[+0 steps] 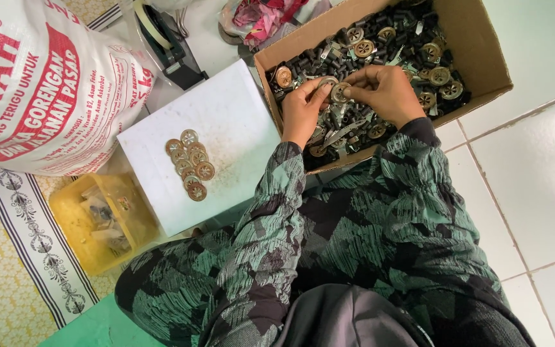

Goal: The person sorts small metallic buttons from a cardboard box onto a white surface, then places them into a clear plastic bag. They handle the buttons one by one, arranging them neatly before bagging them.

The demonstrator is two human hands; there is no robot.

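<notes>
1. You are pinching a round brass disc (340, 92) with the fingers of your right hand (385, 93) over the cardboard box (483, 61).
2. Your left hand (302, 110) is clamping its fingers on a second disc (326, 83) just beside it.
3. A cluster of finished discs (191, 164) is lying on the white board (226, 122) at left.

Both hands over cardboard box (483, 51) of small parts, left hand (302, 110) and right hand (385, 91) pinching round metal disc (340, 92)
</notes>
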